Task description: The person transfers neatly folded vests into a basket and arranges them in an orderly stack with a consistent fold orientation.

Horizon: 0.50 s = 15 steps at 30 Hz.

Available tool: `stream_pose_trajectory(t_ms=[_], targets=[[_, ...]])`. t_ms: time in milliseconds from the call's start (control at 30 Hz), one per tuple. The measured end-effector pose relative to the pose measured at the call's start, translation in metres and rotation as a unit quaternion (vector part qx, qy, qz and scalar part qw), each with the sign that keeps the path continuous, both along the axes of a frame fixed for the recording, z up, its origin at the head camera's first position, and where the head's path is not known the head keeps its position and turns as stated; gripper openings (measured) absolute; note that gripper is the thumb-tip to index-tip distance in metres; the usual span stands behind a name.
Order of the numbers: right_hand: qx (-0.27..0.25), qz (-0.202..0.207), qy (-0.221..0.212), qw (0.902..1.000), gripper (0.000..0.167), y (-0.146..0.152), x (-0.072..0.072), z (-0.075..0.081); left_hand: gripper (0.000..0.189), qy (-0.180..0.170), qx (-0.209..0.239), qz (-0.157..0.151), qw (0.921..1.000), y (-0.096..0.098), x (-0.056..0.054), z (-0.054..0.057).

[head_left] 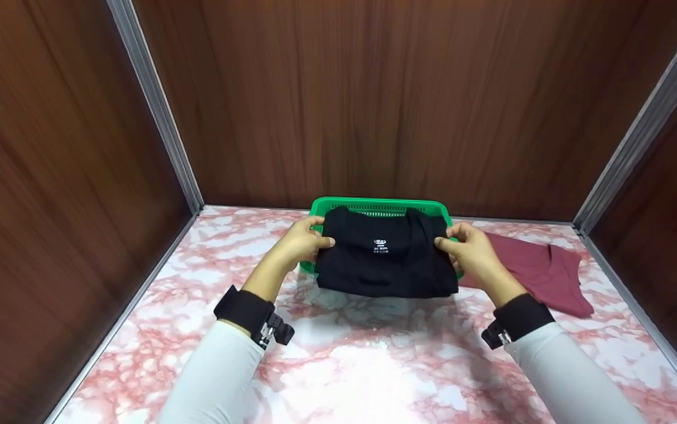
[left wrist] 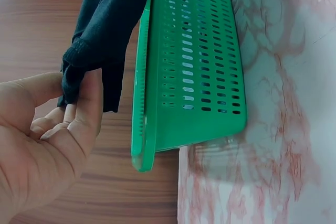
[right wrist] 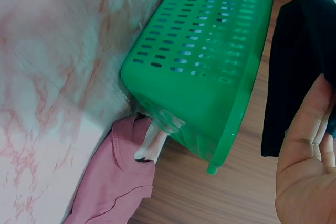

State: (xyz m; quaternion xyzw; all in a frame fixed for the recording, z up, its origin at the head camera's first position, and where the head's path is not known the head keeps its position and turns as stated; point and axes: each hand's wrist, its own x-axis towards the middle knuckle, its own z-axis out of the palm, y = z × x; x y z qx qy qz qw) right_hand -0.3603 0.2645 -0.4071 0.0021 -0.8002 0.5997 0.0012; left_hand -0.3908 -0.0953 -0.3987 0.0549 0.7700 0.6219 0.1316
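A folded black T-shirt (head_left: pixel 385 265), with a small white print at its neck, is held over a green plastic basket (head_left: pixel 320 206) near the back wall. My left hand (head_left: pixel 303 240) pinches its left side between thumb and fingers. On the opposite side, my right hand (head_left: pixel 469 250) grips the other edge the same way. In the left wrist view the shirt's folded edge (left wrist: pixel 86 51) sits between thumb and fingers, above the basket rim (left wrist: pixel 140 129). The right wrist view shows black cloth (right wrist: pixel 289 77) hanging from the right hand, next to the basket's slotted side (right wrist: pixel 178 77).
A maroon garment (head_left: pixel 541 271) lies flat on the marble-patterned table (head_left: pixel 338 377), to the right of the basket and partly behind the right hand. Brown wood-look panels (head_left: pixel 344 100) enclose the back and both sides, with metal strips (head_left: pixel 161 106) at the corners.
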Motion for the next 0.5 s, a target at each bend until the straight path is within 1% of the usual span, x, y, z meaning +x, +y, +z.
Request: stream_pose_trajectory(t_ms=[67, 200, 333, 367, 500], targets=[[-0.005, 0.003, -0.009, 0.9999, 0.022, -0.002, 0.000, 0.004, 0.071, 0.002, -0.002, 0.002, 1.0000, -0.001, -0.003, 0.000], [-0.023, 0.017, -0.028, 0.9992, 0.020, -0.009, 0.004, 0.018, 0.071, -0.001, -0.001, 0.004, 1.0000, -0.002, -0.008, 0.000], [-0.033, 0.030, -0.030, 0.9985, 0.020, -0.013, 0.003, 0.025, 0.070, -0.002, 0.002, 0.004, 1.0000, -0.003, -0.013, 0.002], [-0.031, 0.031, -0.030, 0.9986, 0.020, -0.013, 0.001, 0.025, 0.070, 0.000, 0.000, 0.005, 1.0000, -0.003, -0.013, 0.003], [-0.020, 0.021, -0.020, 0.9994, 0.022, -0.005, -0.015, 0.014, 0.071, 0.004, -0.009, 0.011, 0.9999, 0.001, -0.017, 0.006]])
